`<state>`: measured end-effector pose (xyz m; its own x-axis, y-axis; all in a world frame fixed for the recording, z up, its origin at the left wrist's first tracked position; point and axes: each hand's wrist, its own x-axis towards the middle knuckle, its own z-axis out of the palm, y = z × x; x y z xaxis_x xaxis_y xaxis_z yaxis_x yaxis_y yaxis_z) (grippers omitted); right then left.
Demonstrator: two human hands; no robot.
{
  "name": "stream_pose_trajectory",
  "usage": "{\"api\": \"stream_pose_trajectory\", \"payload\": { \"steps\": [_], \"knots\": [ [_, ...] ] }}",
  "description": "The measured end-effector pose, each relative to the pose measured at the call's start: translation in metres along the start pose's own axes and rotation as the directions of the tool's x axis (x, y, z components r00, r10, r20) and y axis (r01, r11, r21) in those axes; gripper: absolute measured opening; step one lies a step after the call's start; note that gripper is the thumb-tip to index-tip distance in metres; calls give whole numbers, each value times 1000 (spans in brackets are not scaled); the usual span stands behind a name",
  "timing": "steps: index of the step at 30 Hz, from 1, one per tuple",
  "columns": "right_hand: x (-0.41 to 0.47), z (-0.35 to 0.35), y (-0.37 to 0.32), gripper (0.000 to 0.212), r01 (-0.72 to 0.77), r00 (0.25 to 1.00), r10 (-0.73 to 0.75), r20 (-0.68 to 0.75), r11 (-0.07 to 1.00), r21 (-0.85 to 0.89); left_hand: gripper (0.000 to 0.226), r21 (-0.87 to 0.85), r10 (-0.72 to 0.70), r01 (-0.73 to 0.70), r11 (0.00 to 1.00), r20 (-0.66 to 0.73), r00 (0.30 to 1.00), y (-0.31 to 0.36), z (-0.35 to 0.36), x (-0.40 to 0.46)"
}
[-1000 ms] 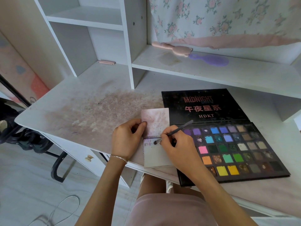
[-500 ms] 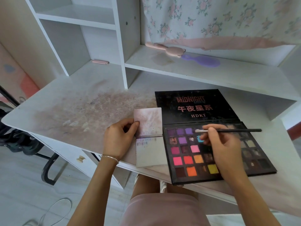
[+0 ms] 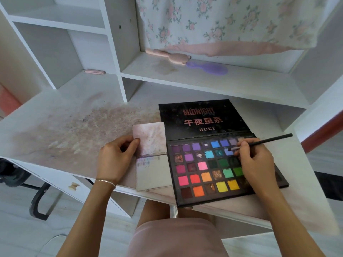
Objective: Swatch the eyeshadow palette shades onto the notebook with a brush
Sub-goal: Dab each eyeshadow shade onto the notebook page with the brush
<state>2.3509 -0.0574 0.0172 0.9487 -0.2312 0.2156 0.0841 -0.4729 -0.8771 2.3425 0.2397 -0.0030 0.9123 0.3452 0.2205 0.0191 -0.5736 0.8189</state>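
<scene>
Black brush (right-held) touches palette blue.

Notebook just left of palette

Both forearms are bare, no sleeves reaching them. A thin silvery bracelet circles the left wrist. Pale pink fabric, shorts or a skirt, covers the lap, knees bare.
</scene>
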Motion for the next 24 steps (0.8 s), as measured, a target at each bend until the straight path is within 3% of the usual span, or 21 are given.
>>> {"api": "stream_pose_trajectory", "payload": {
  "steps": [11, 24],
  "knots": [
    [-1, 0, 0, 27, 96, 992, -79, 103, 979, -181, 8, 7, 18, -18, 1000, -10, 1000, 2, 1, -1],
    [-2, -1, 2, 20, 65, 994, -49, 101, 983, -169, 8, 5, 0, 0, 1000, -21, 1000, 4, 0, -1]
  ]
}}
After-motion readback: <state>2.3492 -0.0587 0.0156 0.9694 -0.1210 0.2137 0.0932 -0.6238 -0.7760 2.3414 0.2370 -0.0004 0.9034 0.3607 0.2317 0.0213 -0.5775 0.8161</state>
